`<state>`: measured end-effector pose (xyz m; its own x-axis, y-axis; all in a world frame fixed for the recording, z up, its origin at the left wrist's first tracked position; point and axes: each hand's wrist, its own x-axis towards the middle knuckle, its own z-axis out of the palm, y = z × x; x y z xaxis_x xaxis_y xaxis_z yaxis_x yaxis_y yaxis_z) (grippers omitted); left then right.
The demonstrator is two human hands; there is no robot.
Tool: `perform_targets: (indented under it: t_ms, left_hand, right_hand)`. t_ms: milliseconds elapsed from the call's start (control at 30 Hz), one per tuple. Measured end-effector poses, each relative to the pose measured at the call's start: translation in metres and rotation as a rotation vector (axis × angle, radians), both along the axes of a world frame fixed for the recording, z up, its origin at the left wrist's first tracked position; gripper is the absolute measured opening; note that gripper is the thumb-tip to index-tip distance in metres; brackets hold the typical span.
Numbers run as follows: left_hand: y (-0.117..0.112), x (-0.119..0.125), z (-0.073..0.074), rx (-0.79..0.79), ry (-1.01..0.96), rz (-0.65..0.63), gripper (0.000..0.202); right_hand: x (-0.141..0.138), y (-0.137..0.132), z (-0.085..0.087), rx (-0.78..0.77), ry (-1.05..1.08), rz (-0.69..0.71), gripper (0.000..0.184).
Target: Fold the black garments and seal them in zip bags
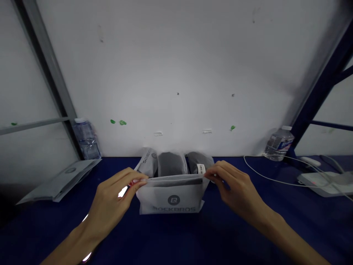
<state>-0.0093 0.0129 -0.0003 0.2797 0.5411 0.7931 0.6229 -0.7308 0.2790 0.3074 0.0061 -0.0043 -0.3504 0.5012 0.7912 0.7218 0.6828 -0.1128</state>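
My left hand (117, 200) pinches the upper left corner of a frosted plastic bag (171, 195) printed with a round logo and "ROCKBROS". At the opposite upper corner, the fingers of my right hand (234, 184) are closed on the same bag. Its top edge looks folded over and runs straight between the two hands. Just behind it, against the wall, stand three packed bundles: a left bundle (149, 162) with printed lettering, a dark middle bundle (172, 163), and a right bundle (199, 160) bearing a white barcode label. Their lower parts are hidden by the bag.
Flat printed bags (63, 178) lie stacked at the left on the blue table (176, 239). A plastic bottle (86, 140) stands at the back left, another bottle (280, 143) at the back right. A white power strip (325, 182) and cables occupy the right side, before the white wall (176, 66).
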Motion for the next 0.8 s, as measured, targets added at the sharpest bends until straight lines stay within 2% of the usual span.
perform_targets:
  t_ms: [133, 200, 333, 533, 700, 800]
  left_hand:
    - [0.0, 0.0, 0.004, -0.186, -0.044, 0.055, 0.015]
    - [0.002, -0.001, 0.004, -0.23, -0.059, 0.087, 0.019]
    - [0.007, -0.004, 0.002, -0.201, -0.063, 0.09, 0.018]
    - [0.008, -0.002, 0.002, -0.161, -0.003, -0.016, 0.015]
    - [0.005, 0.0, 0.002, -0.11, -0.008, -0.049, 0.01]
    - [0.003, 0.001, 0.001, -0.101, -0.025, -0.042, 0.01]
  right_hand:
    - [-0.002, 0.0, -0.001, -0.043, -0.002, 0.019, 0.019]
    - [-0.003, -0.002, -0.002, -0.072, -0.016, 0.043, 0.02]
    - [-0.004, -0.007, 0.0, -0.129, -0.056, 0.102, 0.02]
    - [-0.006, -0.013, 0.001, -0.24, -0.13, 0.181, 0.002]
    - [-0.006, -0.006, -0.006, -0.198, -0.102, 0.199, 0.01]
    - [-0.005, -0.004, -0.004, -0.15, -0.06, 0.169, 0.013]
